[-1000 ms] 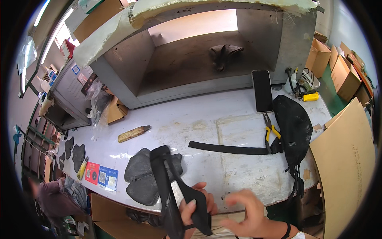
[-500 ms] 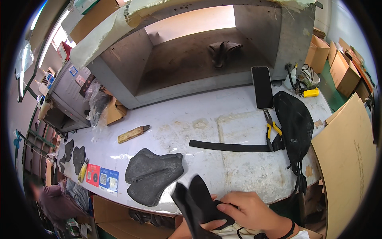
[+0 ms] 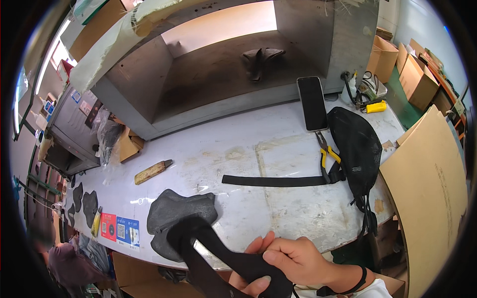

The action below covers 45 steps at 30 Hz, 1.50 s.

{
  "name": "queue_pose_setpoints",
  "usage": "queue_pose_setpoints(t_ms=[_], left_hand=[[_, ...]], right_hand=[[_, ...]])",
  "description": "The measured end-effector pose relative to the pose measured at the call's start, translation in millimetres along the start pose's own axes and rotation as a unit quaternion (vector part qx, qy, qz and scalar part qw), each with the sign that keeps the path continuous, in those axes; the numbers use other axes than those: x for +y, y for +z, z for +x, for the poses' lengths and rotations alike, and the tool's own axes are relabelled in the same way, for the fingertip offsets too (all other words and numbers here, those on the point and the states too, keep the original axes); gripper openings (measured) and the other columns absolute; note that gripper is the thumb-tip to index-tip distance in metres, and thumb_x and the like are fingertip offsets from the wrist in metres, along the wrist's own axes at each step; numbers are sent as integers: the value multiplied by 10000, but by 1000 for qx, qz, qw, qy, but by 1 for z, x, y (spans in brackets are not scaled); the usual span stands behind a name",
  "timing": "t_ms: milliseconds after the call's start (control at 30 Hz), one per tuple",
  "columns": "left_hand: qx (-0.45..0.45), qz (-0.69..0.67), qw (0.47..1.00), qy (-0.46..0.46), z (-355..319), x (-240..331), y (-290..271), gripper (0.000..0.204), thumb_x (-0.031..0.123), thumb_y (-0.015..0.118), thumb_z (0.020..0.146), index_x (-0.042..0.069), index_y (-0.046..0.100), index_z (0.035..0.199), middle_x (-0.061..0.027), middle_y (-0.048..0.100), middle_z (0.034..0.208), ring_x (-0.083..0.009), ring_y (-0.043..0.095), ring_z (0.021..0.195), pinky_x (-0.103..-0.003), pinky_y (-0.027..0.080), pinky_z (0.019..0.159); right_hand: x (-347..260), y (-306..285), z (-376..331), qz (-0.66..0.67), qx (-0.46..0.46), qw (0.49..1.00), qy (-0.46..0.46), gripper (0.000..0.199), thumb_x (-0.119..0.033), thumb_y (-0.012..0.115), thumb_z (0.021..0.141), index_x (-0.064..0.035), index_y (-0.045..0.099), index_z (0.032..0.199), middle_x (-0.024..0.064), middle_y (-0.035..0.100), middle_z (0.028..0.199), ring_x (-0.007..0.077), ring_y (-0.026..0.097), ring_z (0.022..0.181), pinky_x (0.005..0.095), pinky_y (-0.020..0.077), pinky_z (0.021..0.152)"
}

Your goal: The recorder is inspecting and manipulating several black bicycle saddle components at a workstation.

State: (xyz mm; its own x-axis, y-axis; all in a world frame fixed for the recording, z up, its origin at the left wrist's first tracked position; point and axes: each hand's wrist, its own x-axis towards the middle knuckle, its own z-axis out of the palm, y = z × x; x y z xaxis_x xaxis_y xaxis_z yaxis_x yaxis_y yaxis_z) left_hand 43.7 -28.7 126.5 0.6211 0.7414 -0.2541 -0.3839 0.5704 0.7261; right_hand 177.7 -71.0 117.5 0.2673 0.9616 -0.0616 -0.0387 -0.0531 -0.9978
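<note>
My right hand (image 3: 298, 259), with a black band on its wrist, grips a long black fabric piece (image 3: 218, 251) at the table's near edge. My left hand (image 3: 252, 286) lies under the same piece, and only some fingertips and the thumb show. The piece's looped far end overlaps a stack of dark grey moulded pieces (image 3: 171, 211) lying on the white table (image 3: 238, 154). A black strap (image 3: 276, 181) lies flat farther back, apart from both hands.
Yellow-handled pliers (image 3: 325, 155), a black mesh bag (image 3: 355, 141) and a phone (image 3: 312, 103) sit at the right. A wooden-handled tool (image 3: 151, 172) lies left. A grey metal enclosure (image 3: 124, 89) stands behind. A cardboard sheet (image 3: 427, 184) leans right; another person (image 3: 64, 263) is at lower left.
The black piece has come down from over the table toward the near edge, uncovering the grey stack. Both hands have shifted right and closed together on it.
</note>
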Motion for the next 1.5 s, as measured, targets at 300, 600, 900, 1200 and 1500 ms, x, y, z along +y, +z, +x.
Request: queue_pose_setpoints(t_ms=[300,600,900,1200,1500], left_hand=[[-200,538,808,132,5,3,-71,546,184,687,825,-6,457,1282,-100,615,1076,-216,579,977,-345,413,916],[-169,479,855,99,7,6,-62,519,180,659,841,-6,454,1280,-108,606,1093,-214,572,999,-343,410,930],[-114,413,900,76,15,15,-61,493,177,632,858,-6,452,1279,-116,597,1110,-212,566,1021,-340,407,943],[-80,337,937,47,26,20,-43,467,173,605,875,-5,449,1277,-124,588,1127,-210,559,1042,-338,404,956],[-59,260,964,3,32,25,-20,441,170,577,891,-5,447,1275,-133,579,1144,-208,553,1064,-336,401,969]], right_hand=[[14,-9,-1,-137,-14,989,-50,166,-160,589,927,-43,610,811,52,557,593,71,483,499,235,382,464],[33,3,-7,79,-52,992,80,158,-163,622,909,-19,607,846,53,612,721,65,545,661,226,418,571],[39,-16,-17,232,-160,946,162,253,-160,634,901,62,638,1023,43,650,877,73,569,783,242,456,674],[52,-21,-26,113,-110,986,54,257,-185,596,925,24,639,781,10,617,646,65,550,563,238,432,511],[29,-35,-19,134,-3,989,55,156,-92,763,765,13,648,762,38,624,626,46,506,467,202,362,418]])
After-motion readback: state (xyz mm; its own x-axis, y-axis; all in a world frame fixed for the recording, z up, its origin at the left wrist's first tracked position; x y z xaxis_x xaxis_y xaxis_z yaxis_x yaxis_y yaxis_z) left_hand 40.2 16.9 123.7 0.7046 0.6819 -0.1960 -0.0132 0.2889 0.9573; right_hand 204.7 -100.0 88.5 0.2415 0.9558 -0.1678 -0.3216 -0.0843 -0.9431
